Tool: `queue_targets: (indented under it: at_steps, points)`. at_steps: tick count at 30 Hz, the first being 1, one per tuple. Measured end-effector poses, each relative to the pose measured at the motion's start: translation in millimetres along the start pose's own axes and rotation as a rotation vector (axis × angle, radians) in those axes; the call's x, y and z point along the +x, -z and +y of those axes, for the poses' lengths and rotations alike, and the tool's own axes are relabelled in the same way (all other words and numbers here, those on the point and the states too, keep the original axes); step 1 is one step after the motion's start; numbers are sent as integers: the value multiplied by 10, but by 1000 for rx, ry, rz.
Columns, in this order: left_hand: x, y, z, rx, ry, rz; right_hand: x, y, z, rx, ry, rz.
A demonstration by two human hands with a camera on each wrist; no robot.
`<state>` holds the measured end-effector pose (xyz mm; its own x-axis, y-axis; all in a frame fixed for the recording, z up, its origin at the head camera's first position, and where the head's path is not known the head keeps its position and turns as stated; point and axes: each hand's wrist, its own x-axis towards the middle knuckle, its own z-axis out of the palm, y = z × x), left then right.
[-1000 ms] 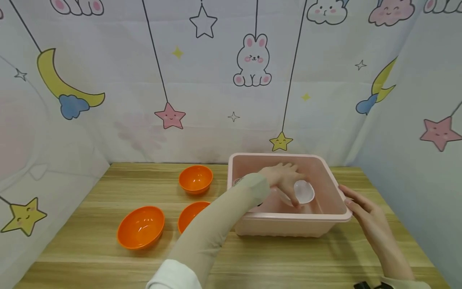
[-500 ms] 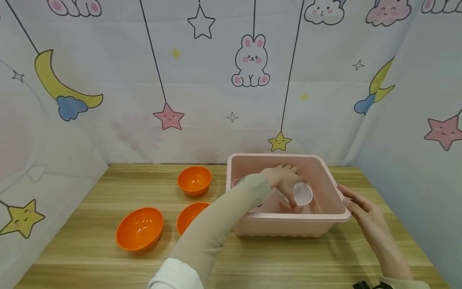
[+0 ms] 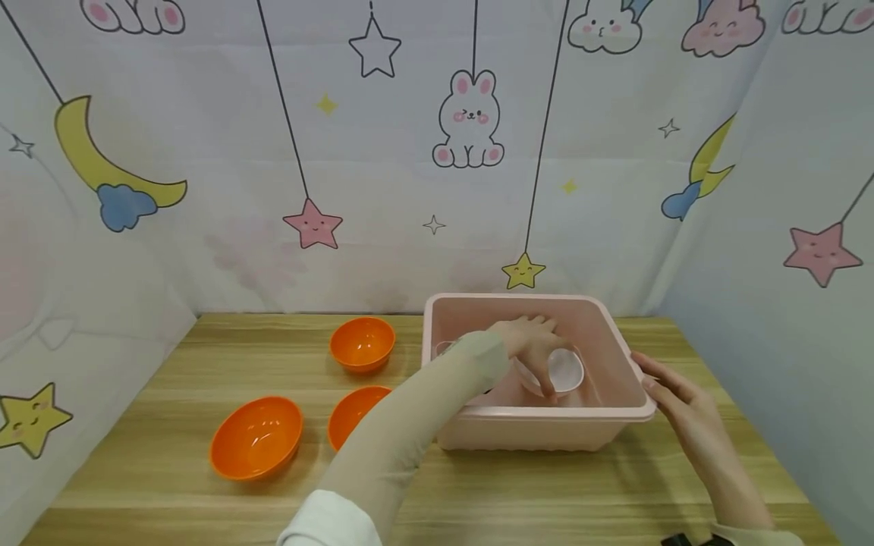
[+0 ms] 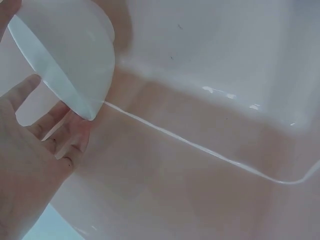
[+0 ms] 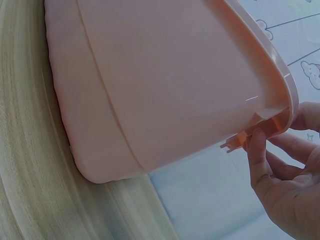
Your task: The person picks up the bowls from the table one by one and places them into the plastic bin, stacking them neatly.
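One smooth white bowl (image 4: 75,47) — tilted, held in left grip (image 3: 535,349), right grip (image 3: 679,394) pinching pink bin (image 3: 532,434)

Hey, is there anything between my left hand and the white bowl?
Nothing visible: your left hand touches the rim of the bowl, inside the bin.

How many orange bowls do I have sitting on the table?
3: the back bowl, left of the pink box; the front-left bowl; and the partly covered bowl behind the left sleeve. That sleeve could hide more.
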<state>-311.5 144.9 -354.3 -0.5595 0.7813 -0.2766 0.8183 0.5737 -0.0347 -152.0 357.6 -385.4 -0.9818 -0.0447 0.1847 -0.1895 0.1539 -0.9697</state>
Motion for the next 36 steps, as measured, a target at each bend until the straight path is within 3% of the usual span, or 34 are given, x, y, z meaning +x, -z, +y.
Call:
queue_targets:
  at_steps: [14,22,36]
  points:
    - [-27,-35,19,-42,4,-4,-9,-17,-6,0,4,13]
    - [-3,-72,16,4,-13,-11,2,-13,-6,-7,6,9]
    - [-14,-58,30,-12,-15,-16,-5,-15,-11,-26,21,12]
